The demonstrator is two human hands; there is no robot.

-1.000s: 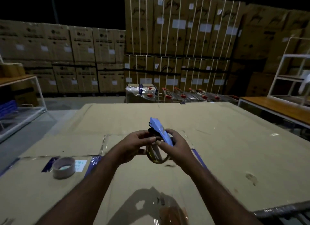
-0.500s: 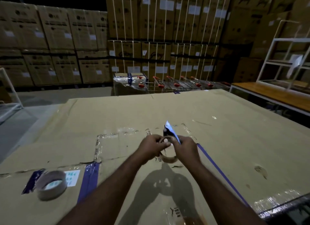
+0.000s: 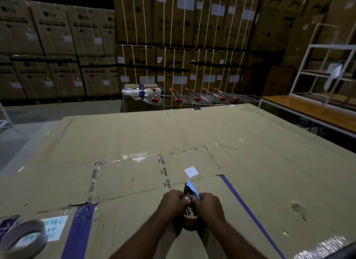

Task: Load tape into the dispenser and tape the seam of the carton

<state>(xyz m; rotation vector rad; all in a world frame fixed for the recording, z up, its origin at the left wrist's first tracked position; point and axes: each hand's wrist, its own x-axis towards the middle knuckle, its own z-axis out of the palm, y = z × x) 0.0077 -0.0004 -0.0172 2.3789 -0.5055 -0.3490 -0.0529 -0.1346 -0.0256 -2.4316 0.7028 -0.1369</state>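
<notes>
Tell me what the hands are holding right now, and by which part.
Both hold the blue tape dispenser with its roll: the left hand pinches the roll's upper rim, the right hand grips the dispenser body beside the roll.

Broad carton [image 3: 192,135], apparently flat, bearing tape roll [image 3: 23,228]

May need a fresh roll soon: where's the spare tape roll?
Head view, bottom left corner: the spare tape roll lies on the carton, partly over a white label, left of the wide blue tape strip.
</notes>
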